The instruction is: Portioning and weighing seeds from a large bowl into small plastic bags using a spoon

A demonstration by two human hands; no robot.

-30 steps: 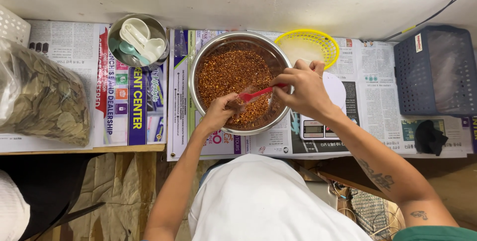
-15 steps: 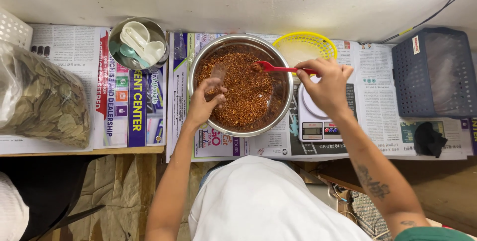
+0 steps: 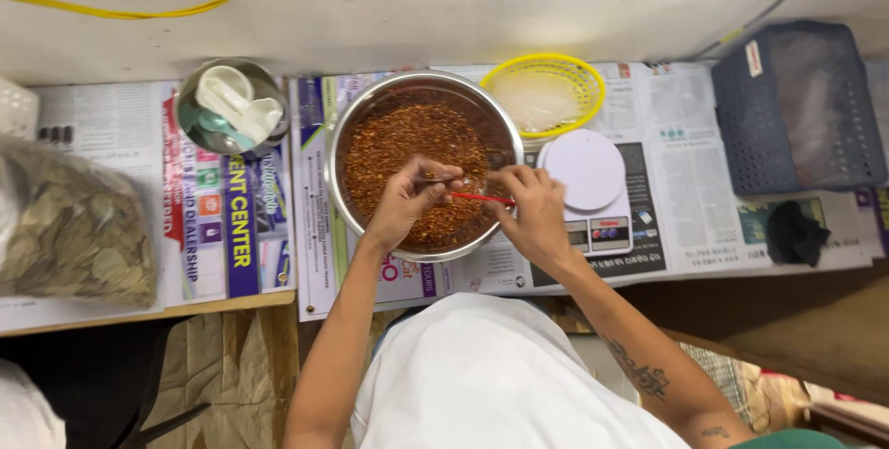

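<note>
A large steel bowl (image 3: 339, 211) filled with red chili flakes (image 3: 407, 134) stands on newspaper in the middle of the bench. My right hand (image 3: 534, 215) is over the bowl's near right rim and pinches the handle of a thin red spoon (image 3: 480, 197), which points left. My left hand (image 3: 407, 197) hovers over the flakes with its fingers bunched around the spoon's tip. Those fingers hide the spoon's end and whatever small thing they may hold.
A yellow mesh basket (image 3: 546, 93) and a white digital scale (image 3: 588, 171) sit right of the bowl, with a blue-grey crate (image 3: 796, 106) and a black lump (image 3: 792, 231) beyond. On the left are a small steel bowl (image 3: 231, 106) of white scoops and a bag of dried leaves (image 3: 74, 227).
My right hand came back from the bowl's far right rim to its near side with the red spoon. My left hand moved right to meet the spoon's tip.
</note>
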